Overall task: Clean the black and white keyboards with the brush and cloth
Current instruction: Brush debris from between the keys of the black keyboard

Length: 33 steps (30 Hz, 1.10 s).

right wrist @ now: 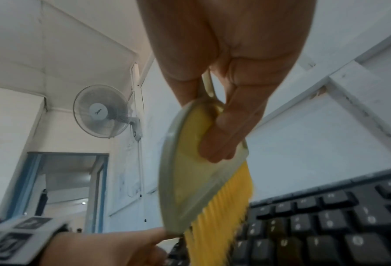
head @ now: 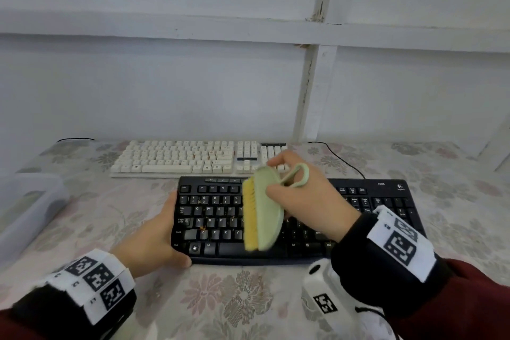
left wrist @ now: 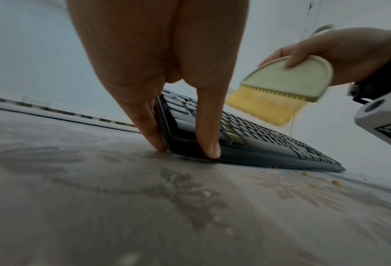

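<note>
The black keyboard [head: 298,218] lies on the flowered tabletop [head: 220,301], the white keyboard [head: 193,157] just behind it. The left hand [head: 154,237] clasps the black one's left end — thumb at the front edge. The right hand [head: 309,196] grips the green brush [head: 265,215], its yellow bristles above the keys.

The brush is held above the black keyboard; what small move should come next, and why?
Probably lower the brush onto the black keyboard and sweep leftward: its bristles hang above the keys, crumbs remain near the A key, and the left hand steadies the keyboard's left end.
</note>
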Available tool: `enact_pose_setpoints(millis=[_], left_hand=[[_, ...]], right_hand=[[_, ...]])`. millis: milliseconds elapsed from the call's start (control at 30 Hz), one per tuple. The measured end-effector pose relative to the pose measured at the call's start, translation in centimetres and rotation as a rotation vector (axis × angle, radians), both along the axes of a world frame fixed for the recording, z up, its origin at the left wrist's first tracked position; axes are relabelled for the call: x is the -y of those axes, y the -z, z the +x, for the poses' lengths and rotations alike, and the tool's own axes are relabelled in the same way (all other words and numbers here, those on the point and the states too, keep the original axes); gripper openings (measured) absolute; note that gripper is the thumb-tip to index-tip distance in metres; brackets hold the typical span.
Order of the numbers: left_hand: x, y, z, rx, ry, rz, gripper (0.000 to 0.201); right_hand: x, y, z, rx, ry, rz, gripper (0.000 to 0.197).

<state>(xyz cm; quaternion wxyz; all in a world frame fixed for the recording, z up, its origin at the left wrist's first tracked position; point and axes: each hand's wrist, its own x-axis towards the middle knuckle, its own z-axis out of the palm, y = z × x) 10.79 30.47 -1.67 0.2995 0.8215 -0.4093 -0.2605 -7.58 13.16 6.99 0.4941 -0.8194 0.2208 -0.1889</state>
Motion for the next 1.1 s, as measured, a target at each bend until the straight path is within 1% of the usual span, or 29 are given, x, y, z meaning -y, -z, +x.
enact_pose_setpoints(millis=[67, 133, 333, 467, 567, 667, 733, 800, 933, 1033, 1100], left_hand=[[0.0, 0.1, 0.1, -0.006, -0.003, 0.005, 0.122], [0.0, 0.1, 0.1, -0.006, -0.003, 0.008, 0.123], [0.0, 0.3, 0.1, 0.004, -0.010, 0.002, 0.121], [0.0, 0.0, 0.0, -0.001, -0.008, 0.008, 0.122], [0.0, -0.1, -0.1, -0.002, -0.005, 0.010, 0.121], [0.0, -0.1, -0.1, -0.003, -0.007, 0.014, 0.119], [0.0, -0.1, -0.1, 0.000, -0.012, 0.016, 0.119], [0.1, 0.0, 0.0, 0.002, -0.013, 0.020, 0.120], [0.1, -0.1, 0.0, 0.005, -0.005, 0.018, 0.120], [0.0, -0.1, 0.0, 0.006, -0.005, 0.019, 0.119], [0.1, -0.2, -0.1, 0.011, -0.004, 0.023, 0.120]], right_hand=[[0.5, -0.3, 0.7, 0.036, 0.071, -0.041, 0.026], [0.5, 0.1, 1.1, 0.016, 0.075, -0.082, 0.028], [-1.1, 2.1, 0.1, -0.087, -0.067, -0.123, 0.025], [-1.4, 2.1, -0.8, -0.142, -0.147, -0.019, 0.022], [-0.6, 1.0, -0.6, -0.073, -0.091, 0.079, 0.021], [0.4, 0.3, 0.4, 0.032, 0.037, 0.041, 0.025], [0.5, 0.5, 0.9, 0.036, 0.081, -0.011, 0.028], [0.2, 1.1, 0.8, -0.003, 0.052, -0.045, 0.029], [-1.0, 2.5, -0.4, -0.120, -0.082, -0.103, 0.028], [-1.5, 2.4, -1.3, -0.164, -0.165, -0.061, 0.024], [-1.2, 1.6, -1.3, -0.141, -0.145, 0.001, 0.023]])
